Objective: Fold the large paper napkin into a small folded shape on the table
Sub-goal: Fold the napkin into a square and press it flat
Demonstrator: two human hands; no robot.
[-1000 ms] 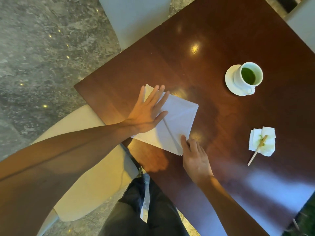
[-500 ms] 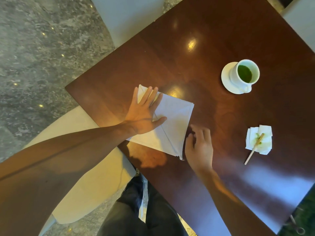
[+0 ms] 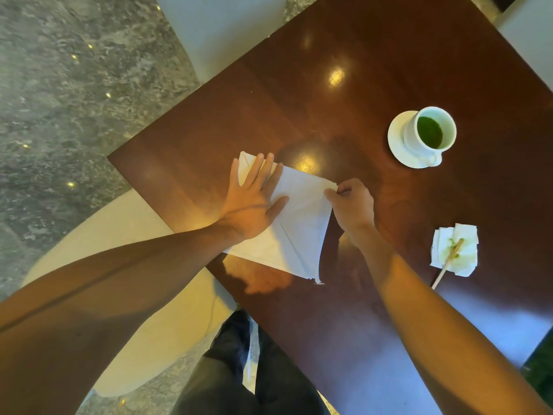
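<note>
A white paper napkin (image 3: 299,229), folded into a rough square with a diagonal crease, lies near the left corner of the dark wooden table (image 3: 344,85). My left hand (image 3: 254,196) presses flat on its left part, fingers straight and spread. My right hand (image 3: 353,202) pinches the napkin's far right corner between thumb and fingers. The near corner of the napkin is slightly frayed.
A white cup of green drink (image 3: 431,133) stands on a saucer at the right. A crumpled stained napkin with a wooden stick (image 3: 454,250) lies near the right edge. A pale chair seat (image 3: 143,259) sits under the table's left corner.
My right hand has slid from the napkin's near corner up along its right edge and taken hold of the far right corner. My left hand stays pressed on the napkin.
</note>
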